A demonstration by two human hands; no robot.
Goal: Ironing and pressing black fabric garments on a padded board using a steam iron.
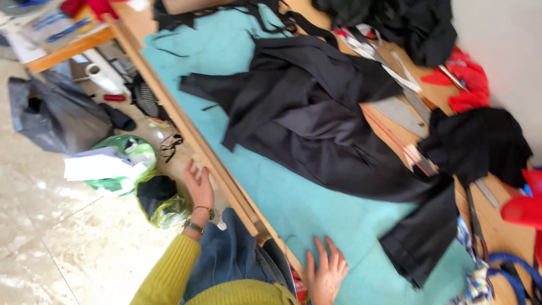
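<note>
R hand (326,277) flat on teal mat (293,197), fingers spread, empty; black cloth (316,113) at 12. L hand (199,186) open, empty, off counter (186,127) edge.

- left hand (199,186): open, fingers loosely spread, palm turned inward, wrist with bracelets, yellow sleeve behind.
- right hand (326,274): flat, palm down, fingers spread and pointing away, holding nothing.

Tailoring workshop: wooden cutting table (186,121) w/ teal mat (293,197), black fabric pieces (316,113), metal rulers (395,110); scrap bags (121,164) on tiled floor (51,237).
</note>
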